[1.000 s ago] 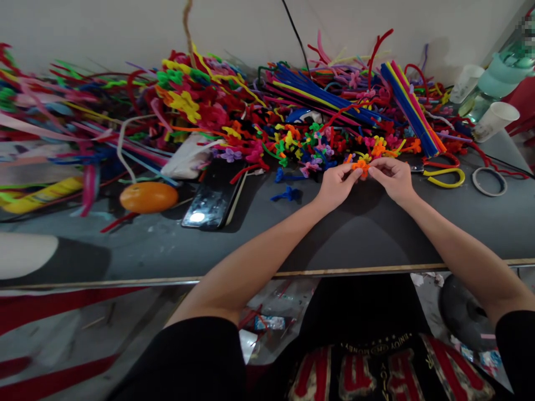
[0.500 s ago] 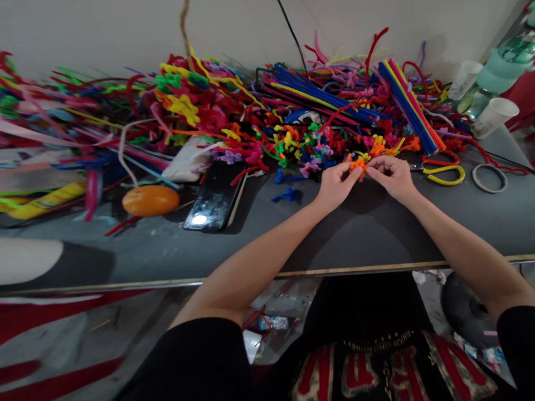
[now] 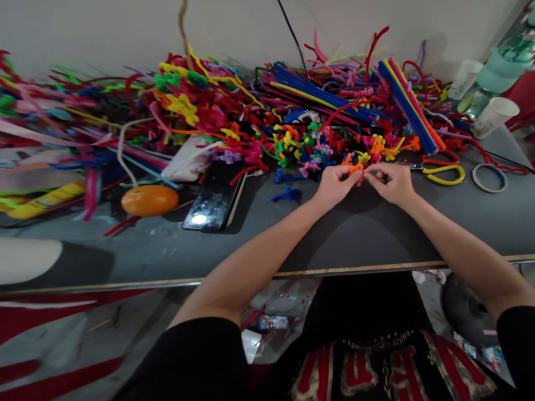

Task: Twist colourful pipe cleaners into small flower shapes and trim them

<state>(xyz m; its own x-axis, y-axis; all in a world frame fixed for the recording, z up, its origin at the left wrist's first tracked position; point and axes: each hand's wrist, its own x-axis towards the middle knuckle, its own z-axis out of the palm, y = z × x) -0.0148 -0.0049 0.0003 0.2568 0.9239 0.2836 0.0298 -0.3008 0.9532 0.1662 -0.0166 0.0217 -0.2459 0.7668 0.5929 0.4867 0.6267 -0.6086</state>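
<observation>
Between two and three o'clock in the head view, I see an orange flower (image 3: pixel 358 167) pinched by the left hand (image 3: pixel 336 185); the right hand (image 3: pixel 392 181) nips its three-o'clock edge. A blue piece (image 3: pixel 287 194) lies toward nine. From afar, I judge steady left fingers and small right-hand movements best.

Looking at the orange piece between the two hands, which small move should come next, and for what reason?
Perhaps bend the right side of the orange piece a little with the right hand, because that hand is at this side, while the left hand pinches the opposite side and could steady it.
</observation>
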